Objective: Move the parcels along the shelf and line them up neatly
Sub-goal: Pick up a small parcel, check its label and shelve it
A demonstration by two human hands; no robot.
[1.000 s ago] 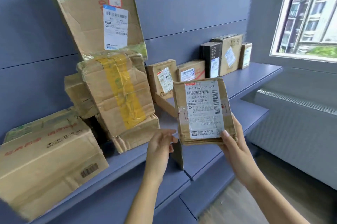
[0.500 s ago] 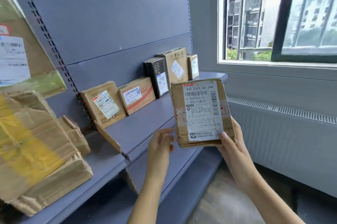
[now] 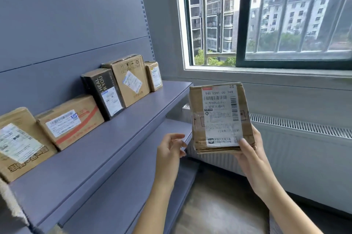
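My right hand (image 3: 249,154) grips the bottom edge of a small brown cardboard parcel (image 3: 219,117) with a white shipping label, held upright in the air right of the shelf. My left hand (image 3: 169,151) hovers just left of it with relaxed fingers, touching nothing. Along the back of the blue shelf (image 3: 106,138) a row of parcels leans on the panel: a brown box at the far left (image 3: 17,142), a box with a red stripe (image 3: 70,121), a black box (image 3: 103,92), a taller brown box (image 3: 129,78) and a small brown one (image 3: 154,75).
A lower shelf board (image 3: 122,186) juts out beneath the upper one. A window (image 3: 266,14) fills the right wall above a white radiator (image 3: 297,150). Wooden floor (image 3: 219,205) shows below my arms. The front strip of the upper shelf is bare.
My view has swung right along the shelf, so the large crumpled boxes on the left have left the frame. The held parcel has travelled right with my hands, and my left hand stays off it.
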